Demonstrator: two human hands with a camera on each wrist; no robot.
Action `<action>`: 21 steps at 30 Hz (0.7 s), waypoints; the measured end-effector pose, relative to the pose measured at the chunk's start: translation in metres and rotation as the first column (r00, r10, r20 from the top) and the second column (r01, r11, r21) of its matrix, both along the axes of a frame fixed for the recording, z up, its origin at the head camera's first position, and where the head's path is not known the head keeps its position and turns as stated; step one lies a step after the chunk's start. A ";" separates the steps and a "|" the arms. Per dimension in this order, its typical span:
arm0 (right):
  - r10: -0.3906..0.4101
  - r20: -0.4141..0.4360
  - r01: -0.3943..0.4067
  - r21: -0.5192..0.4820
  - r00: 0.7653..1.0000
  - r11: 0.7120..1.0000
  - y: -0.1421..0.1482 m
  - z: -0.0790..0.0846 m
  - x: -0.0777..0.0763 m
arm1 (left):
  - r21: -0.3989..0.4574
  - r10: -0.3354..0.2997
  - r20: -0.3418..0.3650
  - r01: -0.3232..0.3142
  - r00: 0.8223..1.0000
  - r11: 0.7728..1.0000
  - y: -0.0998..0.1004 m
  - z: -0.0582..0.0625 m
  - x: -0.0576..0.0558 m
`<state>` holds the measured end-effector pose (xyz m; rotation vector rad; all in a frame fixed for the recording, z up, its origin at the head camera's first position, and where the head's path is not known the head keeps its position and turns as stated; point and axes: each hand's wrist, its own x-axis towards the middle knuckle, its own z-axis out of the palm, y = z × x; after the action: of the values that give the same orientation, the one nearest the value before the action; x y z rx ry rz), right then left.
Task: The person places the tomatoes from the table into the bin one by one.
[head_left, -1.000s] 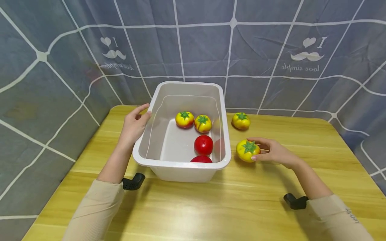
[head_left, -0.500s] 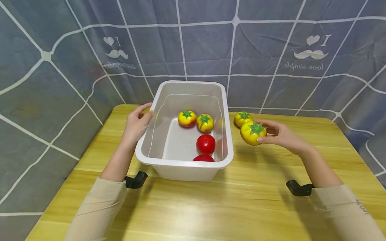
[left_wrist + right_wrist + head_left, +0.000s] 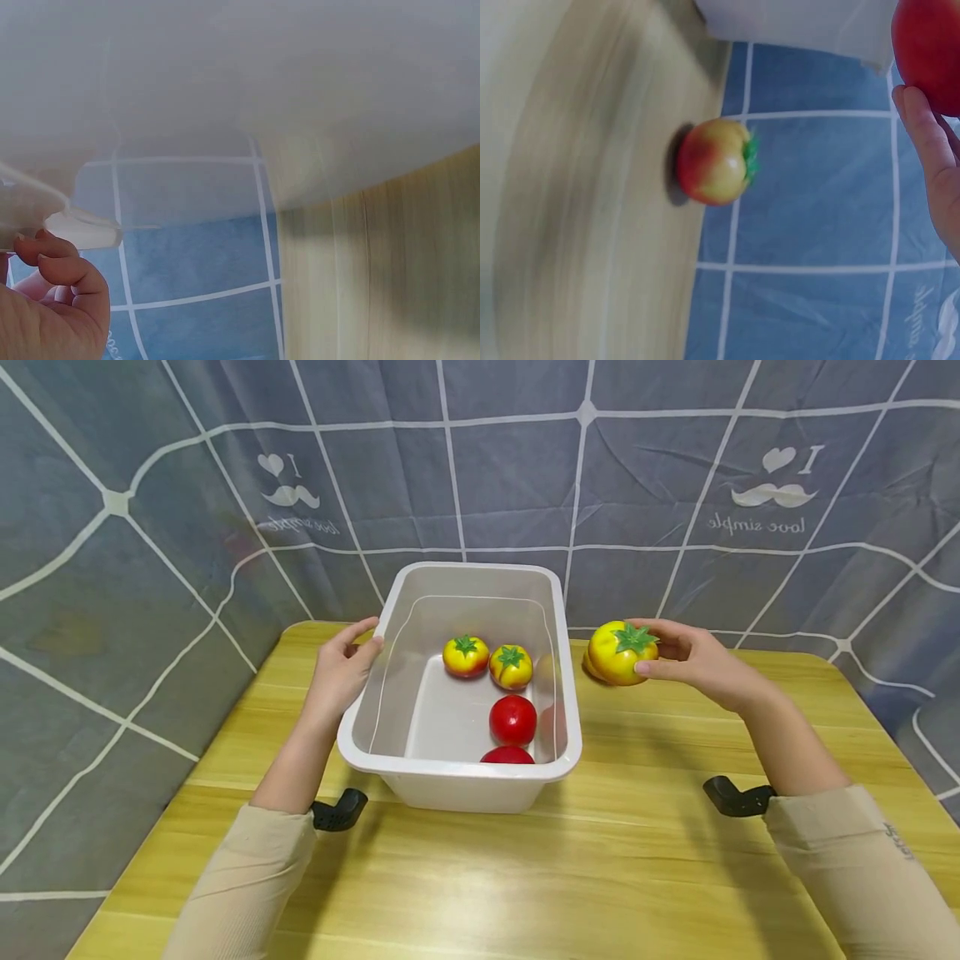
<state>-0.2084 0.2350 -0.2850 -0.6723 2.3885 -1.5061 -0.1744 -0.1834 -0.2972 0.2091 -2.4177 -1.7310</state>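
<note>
My right hand (image 3: 705, 667) grips a yellow tomato (image 3: 613, 656) with a green star-shaped leaf top, raised over the table just right of the bin. In the right wrist view this tomato's red underside shows at the upper right. Mostly hidden behind it in the head view, another yellow-and-red tomato (image 3: 714, 162) sits on the table. My left hand (image 3: 343, 670) pinches the left rim of a deep whitish plastic bin (image 3: 461, 789). Inside the bin lie two yellow-red tomatoes (image 3: 465, 657) with leaf tops up and two red ones (image 3: 513, 720), the nearest partly hidden by the front rim.
The bin stands on a wooden table (image 3: 450, 893), its far end near a blue-grey checked curtain (image 3: 510, 485) that hangs behind the table and along its left side. Black wrist cameras (image 3: 738, 797) stick out from both forearms.
My right hand has lifted the tomato off the table and carried it away from me, so it now covers most of the one behind. The left hand keeps its hold on the rim.
</note>
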 end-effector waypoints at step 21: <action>-0.018 0.015 0.019 -0.055 1.000 0.998 -0.035 0.016 -0.012 | 0.000 -0.008 -0.011 0.008 1.000 1.000 -0.001 -0.001 0.000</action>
<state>-0.2199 0.1999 -0.2692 -0.6512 2.3564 -1.5845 -0.1744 -0.1841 -0.2984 0.1893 -2.4144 -1.7305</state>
